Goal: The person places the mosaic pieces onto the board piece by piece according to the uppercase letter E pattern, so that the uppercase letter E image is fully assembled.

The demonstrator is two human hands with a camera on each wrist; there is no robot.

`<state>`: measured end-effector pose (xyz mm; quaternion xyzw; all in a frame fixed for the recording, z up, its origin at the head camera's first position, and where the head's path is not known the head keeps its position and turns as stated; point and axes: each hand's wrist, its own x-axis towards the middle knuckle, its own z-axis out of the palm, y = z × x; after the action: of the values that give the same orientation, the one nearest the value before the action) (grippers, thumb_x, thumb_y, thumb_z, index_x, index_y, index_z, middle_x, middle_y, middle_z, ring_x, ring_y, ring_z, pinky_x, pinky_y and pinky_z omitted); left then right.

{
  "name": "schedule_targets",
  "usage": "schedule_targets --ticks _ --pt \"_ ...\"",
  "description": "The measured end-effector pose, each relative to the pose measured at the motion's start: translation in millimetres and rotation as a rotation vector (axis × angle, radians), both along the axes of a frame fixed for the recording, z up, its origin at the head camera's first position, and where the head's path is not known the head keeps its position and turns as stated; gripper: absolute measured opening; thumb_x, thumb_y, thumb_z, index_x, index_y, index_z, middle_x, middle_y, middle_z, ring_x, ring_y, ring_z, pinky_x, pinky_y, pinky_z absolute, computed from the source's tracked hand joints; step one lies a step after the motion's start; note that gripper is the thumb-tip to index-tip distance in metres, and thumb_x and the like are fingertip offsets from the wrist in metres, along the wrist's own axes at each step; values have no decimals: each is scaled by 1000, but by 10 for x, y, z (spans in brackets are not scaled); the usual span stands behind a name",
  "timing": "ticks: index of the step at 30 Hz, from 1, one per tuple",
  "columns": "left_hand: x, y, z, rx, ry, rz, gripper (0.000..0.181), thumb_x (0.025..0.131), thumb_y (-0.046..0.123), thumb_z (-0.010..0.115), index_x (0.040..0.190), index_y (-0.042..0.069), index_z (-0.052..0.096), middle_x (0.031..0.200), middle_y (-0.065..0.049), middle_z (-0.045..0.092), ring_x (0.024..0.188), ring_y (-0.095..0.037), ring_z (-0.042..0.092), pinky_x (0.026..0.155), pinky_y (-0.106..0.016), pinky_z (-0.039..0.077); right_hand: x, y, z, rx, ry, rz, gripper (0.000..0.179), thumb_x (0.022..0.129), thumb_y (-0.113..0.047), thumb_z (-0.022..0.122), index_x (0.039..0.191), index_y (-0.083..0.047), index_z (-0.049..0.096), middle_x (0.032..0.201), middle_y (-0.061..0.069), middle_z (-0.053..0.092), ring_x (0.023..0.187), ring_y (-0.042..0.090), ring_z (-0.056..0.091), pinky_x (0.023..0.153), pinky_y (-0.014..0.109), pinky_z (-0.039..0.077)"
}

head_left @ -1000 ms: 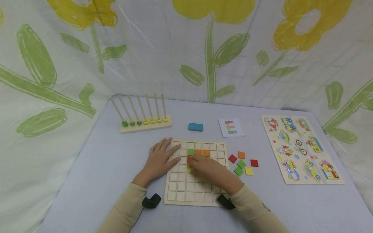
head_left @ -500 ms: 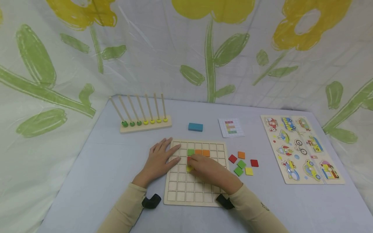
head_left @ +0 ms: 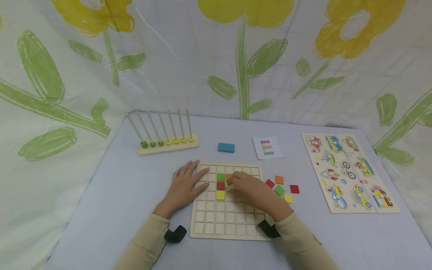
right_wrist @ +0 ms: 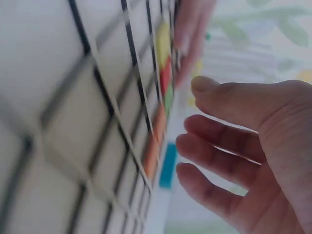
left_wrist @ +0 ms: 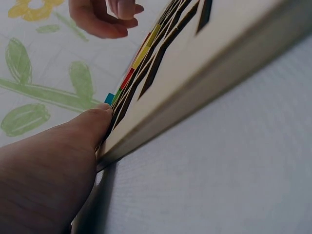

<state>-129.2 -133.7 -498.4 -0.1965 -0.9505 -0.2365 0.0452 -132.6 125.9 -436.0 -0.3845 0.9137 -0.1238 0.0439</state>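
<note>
A wooden grid board (head_left: 220, 228) lies on the table before me. My left hand (head_left: 182, 187) rests along its left edge with the fingers spread; in the left wrist view the thumb (left_wrist: 97, 122) touches the board's side. Three square tiles form a column on the grid: green (head_left: 221, 176), red (head_left: 220, 186) and yellow (head_left: 220, 195). Right of the green one sits an orange tile (head_left: 228, 176), partly hidden. Over the board hovers my right hand (head_left: 254, 191), its fingers loosely bent with nothing between them in the right wrist view. Two orange tiles show there as one strip (right_wrist: 155, 141).
Several loose tiles, such as an orange tile (head_left: 279, 180) and a yellow tile (head_left: 288, 198), lie right of the board. Behind it are a blue block (head_left: 226, 147), a pattern card (head_left: 267, 148) and a bead stand (head_left: 168, 147). A picture puzzle (head_left: 349, 174) is at the right.
My right hand has let go at the yellow tile and moved right, uncovering the red and yellow tiles. It now covers the second orange tile. The left hand has stayed put.
</note>
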Motion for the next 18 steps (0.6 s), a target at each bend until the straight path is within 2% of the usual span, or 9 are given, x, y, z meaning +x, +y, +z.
schedule_targets --ticks 5,9,13,18 --pt "3 2 -4 2 5 -6 51 94 47 54 141 27 49 154 -10 33 143 -33 23 111 -56 19 -52 351 84 -44 59 -74 22 87 -15 72 108 -12 65 99 -2 63 92 12 59 80 27 53" --pt "3 4 2 6 3 -7 51 95 46 53 141 26 49 154 -10 33 143 -33 24 111 -56 19 -85 673 87 -48 69 -147 24 85 -9 72 108 -8 65 102 1 63 96 16 60 82 33 52" --pt "1 0 3 -4 2 -4 51 95 47 53 142 27 48 154 -10 33 143 -33 23 111 -56 19 -134 930 43 0 12 -241 23 88 -9 69 110 -7 65 105 3 63 100 19 59 85 37 52" --pt "-4 -1 2 -13 -1 -1 52 95 47 53 142 27 48 154 -9 32 144 -32 22 111 -56 18 -179 1134 -31 25 -45 -300 20 90 -12 66 109 -7 65 106 3 63 96 19 58 86 40 52"
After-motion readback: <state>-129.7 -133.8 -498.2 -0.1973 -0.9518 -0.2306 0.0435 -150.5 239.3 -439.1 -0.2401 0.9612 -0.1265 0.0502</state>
